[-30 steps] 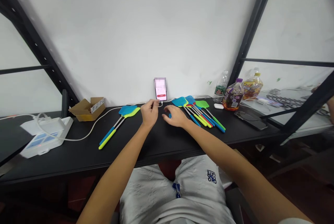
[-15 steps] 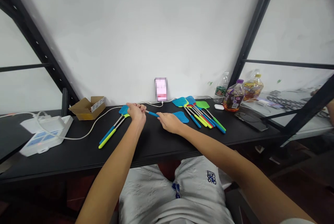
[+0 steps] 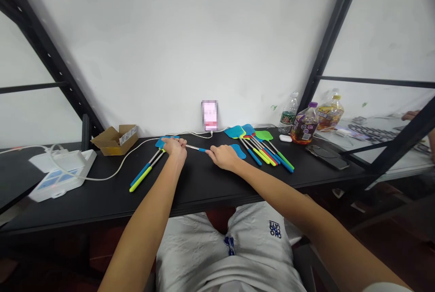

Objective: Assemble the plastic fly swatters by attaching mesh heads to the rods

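A telescopic fly swatter is stretched level between my hands; its silver rod (image 3: pixel 193 147) and a short blue section show in the gap. My left hand (image 3: pixel 175 148) is closed round the rod's left end. My right hand (image 3: pixel 222 157) grips the blue section, and a blue mesh head (image 3: pixel 239 151) sticks out behind its knuckles; my hand hides how they join. Left of my left hand lie a blue-handled swatter (image 3: pixel 139 175) and a yellow-green-handled swatter (image 3: pixel 141 179). Right of my right hand, several swatters (image 3: pixel 263 149) in blue, yellow, red and green lie fanned together.
A lit phone (image 3: pixel 210 117) leans on the wall with a white cable. Left are an open cardboard box (image 3: pixel 114 143) and a white power strip (image 3: pixel 64 178). Right are bottles (image 3: pixel 305 124), a white earbud case (image 3: pixel 285 138) and a dark phone (image 3: pixel 326 158). Black metal posts frame the desk.
My left hand has moved left from beside my right hand, and both have closed on the swatter. More silver rod shows between them than half a second ago.
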A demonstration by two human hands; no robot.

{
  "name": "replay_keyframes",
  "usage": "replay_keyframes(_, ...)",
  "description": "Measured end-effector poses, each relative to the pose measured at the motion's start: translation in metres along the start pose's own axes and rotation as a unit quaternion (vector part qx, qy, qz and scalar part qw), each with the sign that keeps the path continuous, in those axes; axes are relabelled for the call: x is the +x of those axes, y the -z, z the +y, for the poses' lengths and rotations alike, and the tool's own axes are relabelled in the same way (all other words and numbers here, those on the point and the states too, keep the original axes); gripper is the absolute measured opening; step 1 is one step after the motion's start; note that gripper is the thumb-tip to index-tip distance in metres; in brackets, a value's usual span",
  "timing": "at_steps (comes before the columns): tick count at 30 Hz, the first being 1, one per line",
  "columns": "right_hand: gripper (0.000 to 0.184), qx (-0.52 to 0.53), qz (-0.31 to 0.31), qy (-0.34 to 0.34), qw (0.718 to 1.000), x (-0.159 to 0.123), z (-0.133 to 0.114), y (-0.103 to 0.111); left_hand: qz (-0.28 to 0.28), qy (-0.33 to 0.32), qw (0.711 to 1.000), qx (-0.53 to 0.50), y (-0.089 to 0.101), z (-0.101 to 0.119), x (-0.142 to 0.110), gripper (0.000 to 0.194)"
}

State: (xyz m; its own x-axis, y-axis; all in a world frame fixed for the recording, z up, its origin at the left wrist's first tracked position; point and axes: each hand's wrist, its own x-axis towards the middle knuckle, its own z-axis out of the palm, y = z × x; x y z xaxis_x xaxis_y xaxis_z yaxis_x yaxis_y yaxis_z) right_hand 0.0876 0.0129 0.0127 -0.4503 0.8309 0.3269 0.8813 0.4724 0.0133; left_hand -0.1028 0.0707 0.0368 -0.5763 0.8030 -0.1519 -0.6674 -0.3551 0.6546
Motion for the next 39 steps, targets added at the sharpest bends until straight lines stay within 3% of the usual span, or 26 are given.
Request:
replay_keyframes(8,0.058,0.014,-0.001,0.002,1.000,0.000,0.004,-0.002,0.000,0.020,1.000,0.021,-0.001,-0.004,-0.006,0.043)
replay_keyframes(16,0.060,-0.013,-0.009,0.014,1.000,-0.002,0.009,0.001,-0.038,0.059,0.997,0.020,-0.001,-0.007,-0.006,0.039)
replay_keyframes(26,0.061,-0.030,0.017,0.058,0.998,-0.006,0.005,-0.002,-0.155,0.019,0.979,0.127,0.001,-0.026,-0.010,0.031)
replay_keyframes(34,0.058,-0.035,0.014,0.096,0.995,-0.007,-0.001,-0.004,-0.287,0.044,0.922,0.257,0.004,-0.041,-0.026,0.034)
replay_keyframes(39,0.054,-0.045,0.015,0.110,0.993,-0.006,0.000,-0.006,-0.326,0.029,0.871,0.365,0.008,-0.046,-0.034,0.035)
